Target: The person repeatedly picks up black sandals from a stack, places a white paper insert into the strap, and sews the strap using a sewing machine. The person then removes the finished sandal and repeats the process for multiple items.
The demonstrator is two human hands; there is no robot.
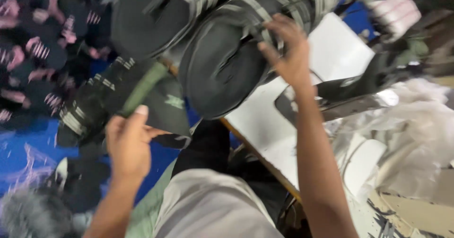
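Gripping black caps [222, 72], right hand [286, 53]; left hand [127, 143] lower.

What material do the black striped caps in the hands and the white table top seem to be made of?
The black striped caps look like matt woven cloth: soft folds and sewn pale stripes, though blur hides the weave. The right hand grips one, the left hand another by its olive-green part. The white table top looks like smooth laminated board, with a wood-coloured edge.

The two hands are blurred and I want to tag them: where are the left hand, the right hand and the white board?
left hand [127, 146], head view, back of hand.
right hand [286, 53], head view, back of hand.
white board [338, 49], head view, bare top.
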